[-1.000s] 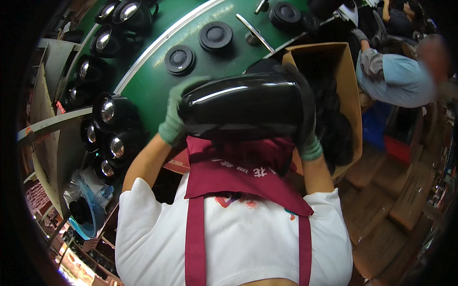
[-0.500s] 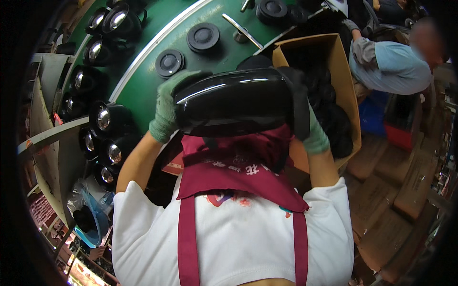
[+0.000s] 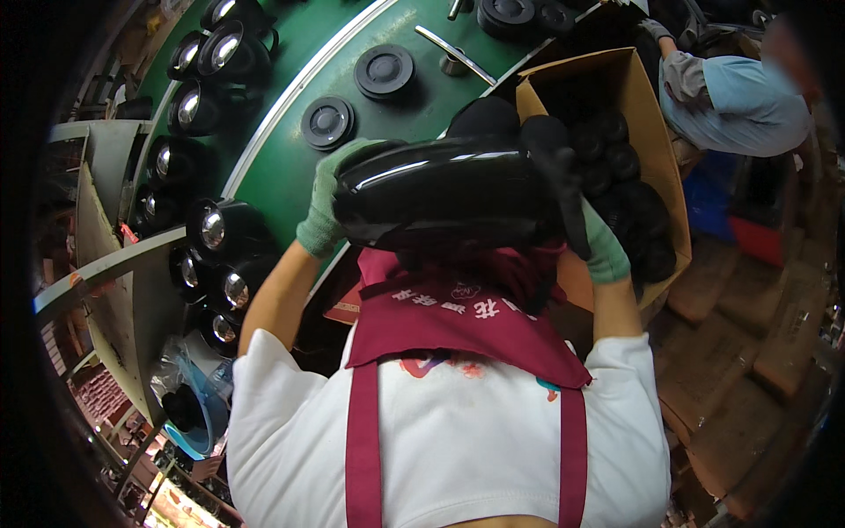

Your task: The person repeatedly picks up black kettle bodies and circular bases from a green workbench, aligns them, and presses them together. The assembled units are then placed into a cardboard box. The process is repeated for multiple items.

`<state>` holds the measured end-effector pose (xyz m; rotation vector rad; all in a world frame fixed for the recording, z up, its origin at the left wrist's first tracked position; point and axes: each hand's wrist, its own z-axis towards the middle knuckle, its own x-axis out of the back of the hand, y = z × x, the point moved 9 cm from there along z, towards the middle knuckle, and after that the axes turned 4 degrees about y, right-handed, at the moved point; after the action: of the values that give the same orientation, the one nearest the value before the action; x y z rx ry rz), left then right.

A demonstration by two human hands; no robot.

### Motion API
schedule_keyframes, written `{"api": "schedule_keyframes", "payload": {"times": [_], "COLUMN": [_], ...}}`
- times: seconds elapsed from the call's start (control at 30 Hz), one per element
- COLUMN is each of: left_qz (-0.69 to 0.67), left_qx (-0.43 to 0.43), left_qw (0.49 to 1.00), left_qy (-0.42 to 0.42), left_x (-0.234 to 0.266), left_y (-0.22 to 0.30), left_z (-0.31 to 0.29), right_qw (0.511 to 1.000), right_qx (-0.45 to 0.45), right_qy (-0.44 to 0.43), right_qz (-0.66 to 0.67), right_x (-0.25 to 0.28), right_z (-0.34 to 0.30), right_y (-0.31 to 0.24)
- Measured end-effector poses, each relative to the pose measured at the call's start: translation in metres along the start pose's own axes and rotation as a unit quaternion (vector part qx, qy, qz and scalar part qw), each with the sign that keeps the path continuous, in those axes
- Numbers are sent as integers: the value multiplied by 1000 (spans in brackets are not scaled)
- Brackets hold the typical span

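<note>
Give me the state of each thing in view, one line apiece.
Glossy black vessel: held sideways between both hands
Left hand: gloved, on its left end
Right hand: gloved, at its right end
Cardboard box: open, black parts inside
Round black discs: flat on the green table
Black vessels at left: silvery ends showing

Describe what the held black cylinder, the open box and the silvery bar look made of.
Black cylinder: glossy plastic or painted metal; sharp reflected streaks show the gloss but leave the material open. Open box: probably matte cardboard, judging by its dull tan walls. Silvery bar: likely polished metal, from its bright shine.
</note>
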<state>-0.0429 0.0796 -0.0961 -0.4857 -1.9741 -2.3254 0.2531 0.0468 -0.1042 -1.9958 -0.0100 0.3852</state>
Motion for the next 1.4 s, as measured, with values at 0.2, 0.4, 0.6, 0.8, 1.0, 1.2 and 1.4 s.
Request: {"api": "schedule_keyframes", "payload": {"times": [0.2, 0.4, 0.6, 0.8, 1.0, 1.2, 1.4], "left_qz": [-307, 365, -82, -429, -316, 57, 101], "left_qx": [211, -255, 34, 95, 165, -94, -163], "left_qw": [928, 860, 995, 887, 932, 992, 967], "left_qy": [11, -248, -42, -138, -69, -65, -171], "left_x": [-29, -62, -13, -34, -21, -32, -87], "left_y": [-29, 126, 32, -35, -7, 89, 71], "left_z": [-12, 20, 37, -14, 12, 49, 32], "right_qw": [911, 966, 991, 927, 921, 973, 927], "right_qx": [339, -60, 126, 322, 335, 167, 343], "right_qy": [41, -129, 37, 97, 143, 116, 90], "right_qz": [-229, 218, -36, -168, -138, 107, -120], "right_x": [-12, -50, 13, -12, -8, 36, 32], "right_z": [-9, 28, -3, -26, -29, 6, -25], "right_y": [-24, 70, -2, -36, -36, 1, -112]}}
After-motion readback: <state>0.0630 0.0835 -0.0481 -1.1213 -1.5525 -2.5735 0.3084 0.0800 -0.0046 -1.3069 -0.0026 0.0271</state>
